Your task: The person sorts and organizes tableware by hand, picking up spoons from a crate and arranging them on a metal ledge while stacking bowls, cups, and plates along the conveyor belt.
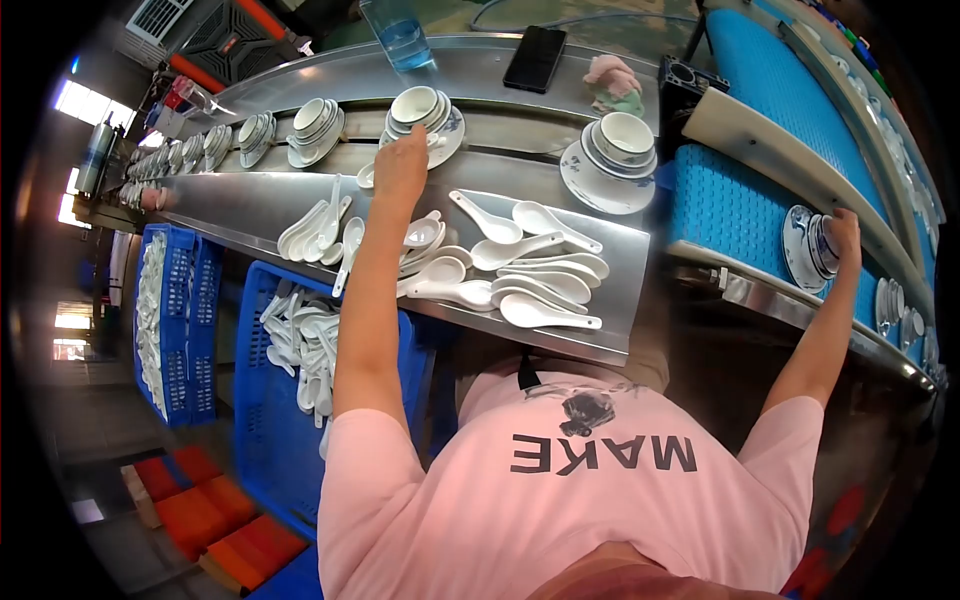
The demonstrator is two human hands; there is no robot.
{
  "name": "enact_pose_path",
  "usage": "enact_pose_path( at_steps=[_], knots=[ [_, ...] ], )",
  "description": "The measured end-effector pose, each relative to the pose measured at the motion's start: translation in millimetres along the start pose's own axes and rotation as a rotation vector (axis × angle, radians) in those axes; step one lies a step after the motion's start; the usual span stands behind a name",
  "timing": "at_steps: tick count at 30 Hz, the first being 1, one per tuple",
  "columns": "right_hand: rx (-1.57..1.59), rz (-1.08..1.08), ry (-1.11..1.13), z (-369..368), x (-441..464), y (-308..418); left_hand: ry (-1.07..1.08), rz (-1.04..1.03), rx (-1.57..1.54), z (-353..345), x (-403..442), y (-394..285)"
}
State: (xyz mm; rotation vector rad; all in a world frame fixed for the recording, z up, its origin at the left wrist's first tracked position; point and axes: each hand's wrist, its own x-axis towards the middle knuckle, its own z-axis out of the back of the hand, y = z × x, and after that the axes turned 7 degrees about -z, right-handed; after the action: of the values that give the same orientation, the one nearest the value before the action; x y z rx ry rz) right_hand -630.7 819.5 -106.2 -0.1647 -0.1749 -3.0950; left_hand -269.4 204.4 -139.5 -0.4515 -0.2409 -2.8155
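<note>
My left hand (402, 160) is closed at the front of a stack of white bowls (414, 102) on a blue-patterned plate. Small white pieces show beside its fingers and wrist; what it grips is hidden. On the blue conveyor at the right, my right hand (844, 235) is closed around the edge of a stacked set of blue-rimmed bowls (822, 245), tilted in this view, with a plate (798, 250) on its left side. White soup spoons (540, 285) lie in a loose pile on the metal counter, below and right of my left hand.
Another dish stack (625, 140) stands at the counter's right. More stacks (316, 125) line the channel leftward. A phone (536, 58), water container (403, 45) and cloth (613, 82) lie behind. Blue crates (260, 400) with spoons stand below left. The conveyor (735, 215) has a pale side rail.
</note>
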Motion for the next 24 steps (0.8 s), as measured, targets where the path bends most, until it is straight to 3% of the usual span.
enact_pose_path(
  at_steps=[3, 4, 5, 7, 8, 12, 15, 17, 19, 20, 22, 24],
  knots=[
    [-0.157, 0.195, 0.142, -68.6, 73.2, -103.9, -0.04, -0.162, -0.024, -11.0, -6.8, 18.2],
    [-0.043, 0.056, 0.226, -73.0, 71.4, -108.7, 0.011, -0.213, -0.018, -7.8, -9.1, 20.4],
    [0.091, 0.056, 0.21, -71.3, 64.2, -108.5, 0.077, -0.197, 0.01, -7.0, -9.2, 24.4],
    [0.357, 0.051, 0.182, -60.6, 24.3, -78.8, 0.214, -0.171, 0.064, -6.3, -7.0, 30.6],
    [0.362, -0.049, 0.225, -46.0, 1.7, -52.8, 0.234, -0.132, 0.025, 3.9, -4.3, 28.6],
    [0.728, -0.121, 0.31, -35.0, -51.4, -0.5, -0.057, -0.045, -0.222, 10.5, -0.1, 27.0],
    [1.18, -0.148, 0.411, -25.1, -91.3, 63.0, 0.038, 0.024, -0.425, 13.8, 13.1, 5.7],
    [1.374, 0.009, 0.475, -37.9, -102.4, 97.2, 0.265, 0.185, -0.801, 12.2, 24.5, -14.5],
    [1.394, 0.04, 0.476, -41.7, -114.4, 149.6, 0.367, 0.287, -1.048, 7.3, 31.4, -32.4],
    [1.384, 0.166, 0.5, -37.1, -122.7, 174.9, 0.392, 0.338, -1.12, -11.5, 38.6, -31.0],
    [1.151, 0.047, 0.393, -34.5, -130.8, 230.7, 0.404, 0.498, -1.308, -18.4, 49.6, -35.3],
    [1.323, 0.256, 0.484, -56.7, -126.1, 258.1, 0.348, 0.589, -1.416, -22.2, 56.4, -33.7]
  ],
)
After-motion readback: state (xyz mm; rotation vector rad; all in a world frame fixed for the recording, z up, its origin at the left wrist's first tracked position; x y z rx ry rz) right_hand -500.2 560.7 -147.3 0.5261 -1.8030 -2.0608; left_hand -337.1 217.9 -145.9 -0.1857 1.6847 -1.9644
